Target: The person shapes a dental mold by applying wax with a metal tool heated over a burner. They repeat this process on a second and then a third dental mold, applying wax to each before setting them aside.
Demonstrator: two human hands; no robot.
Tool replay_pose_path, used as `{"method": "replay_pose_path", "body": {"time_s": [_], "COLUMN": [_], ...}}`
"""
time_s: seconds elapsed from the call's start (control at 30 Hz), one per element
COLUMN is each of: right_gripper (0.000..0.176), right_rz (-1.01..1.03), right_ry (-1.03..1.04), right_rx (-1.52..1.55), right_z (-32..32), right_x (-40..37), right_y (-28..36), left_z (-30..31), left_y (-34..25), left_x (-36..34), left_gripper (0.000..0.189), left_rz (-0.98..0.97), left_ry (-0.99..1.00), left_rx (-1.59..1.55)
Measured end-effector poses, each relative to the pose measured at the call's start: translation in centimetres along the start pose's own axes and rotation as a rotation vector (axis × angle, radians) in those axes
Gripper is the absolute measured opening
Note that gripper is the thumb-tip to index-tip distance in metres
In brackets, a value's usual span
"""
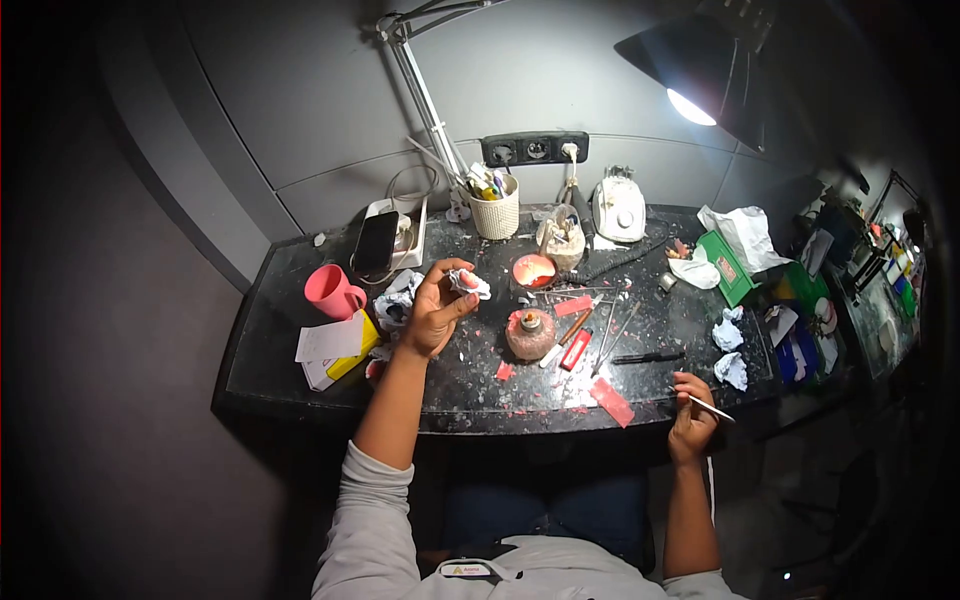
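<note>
In my left hand (432, 318), raised above the table's left-middle part, is a small whitish dental cast (472, 284) with pink wax on it. The fingers and thumb close round its edge. My right hand (690, 428) is at the table's front right edge, closed on a slim pale-handled tool (712, 408); its working tip cannot be made out. Between the hands stand a round spirit burner (530, 336) and a bowl of pink-red wax (534, 271). Nearest the right hand lie a pink wax sheet (612, 402) and a black pen-like tool (648, 358).
A pink mug (334, 292), a phone (376, 243) and a yellow box (357, 350) stand left. At the back are a pen cup (495, 212) and a white device (620, 208). Crumpled paper (731, 371) and a green box (725, 268) lie right. A lamp (695, 75) hangs above.
</note>
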State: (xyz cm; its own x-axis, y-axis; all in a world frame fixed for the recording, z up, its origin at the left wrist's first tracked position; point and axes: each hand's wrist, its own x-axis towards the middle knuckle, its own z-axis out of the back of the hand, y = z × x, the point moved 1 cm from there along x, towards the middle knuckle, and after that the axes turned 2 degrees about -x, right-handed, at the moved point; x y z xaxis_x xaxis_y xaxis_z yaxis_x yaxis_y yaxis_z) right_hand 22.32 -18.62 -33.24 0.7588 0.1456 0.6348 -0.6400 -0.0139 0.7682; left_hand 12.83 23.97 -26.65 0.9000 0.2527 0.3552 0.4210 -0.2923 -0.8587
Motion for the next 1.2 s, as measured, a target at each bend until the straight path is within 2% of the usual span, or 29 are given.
{"method": "replay_pose_path", "body": {"time_s": [0.13,0.2,0.4,0.6,0.67,0.73,0.87,1.0,1.2], "right_gripper": [0.021,0.020,0.018,0.019,0.019,0.020,0.020,0.019,0.019], "right_rz": [-0.054,-0.204,-0.272,-0.412,-0.458,-0.453,-0.474,-0.452,-0.488], "right_ry": [0.018,-0.013,-0.022,-0.138,-0.172,-0.181,-0.194,-0.170,-0.120], "right_rx": [-0.010,0.140,0.137,0.061,0.068,0.044,0.031,0.040,0.070], "right_z": [-0.5,-0.8,-0.7,-1.0,-1.0,-1.0,-0.9,-0.8,-0.8], "right_x": [0.1,0.3,0.3,0.7,0.5,0.4,0.1,0.2,0.5], "right_y": [-0.3,-0.2,-0.2,-0.6,-0.8,-0.6,-1.1,-0.9,-0.9], "left_z": [-0.1,-0.1,1.1,1.2,0.9,-0.1,0.6,-1.8,-4.2], "left_y": [-0.2,-0.6,-0.2,-0.2,-0.4,-0.8,-0.4,-1.8,-3.1], "left_x": [0.1,0.3,0.2,0.0,-0.1,-0.1,-0.4,-1.1,-4.5], "left_gripper": [0.043,0.038,0.036,0.028,0.029,0.028,0.029,0.022,0.027], "left_rz": [-0.075,-0.039,-0.151,-0.288,-0.245,-0.328,-0.296,-0.309,-0.297], "left_ry": [-0.016,-0.075,-0.139,-0.283,-0.315,-0.292,-0.287,-0.258,-0.363], "left_rx": [0.052,-0.089,-0.036,0.208,0.167,0.181,0.137,0.054,0.150]}}
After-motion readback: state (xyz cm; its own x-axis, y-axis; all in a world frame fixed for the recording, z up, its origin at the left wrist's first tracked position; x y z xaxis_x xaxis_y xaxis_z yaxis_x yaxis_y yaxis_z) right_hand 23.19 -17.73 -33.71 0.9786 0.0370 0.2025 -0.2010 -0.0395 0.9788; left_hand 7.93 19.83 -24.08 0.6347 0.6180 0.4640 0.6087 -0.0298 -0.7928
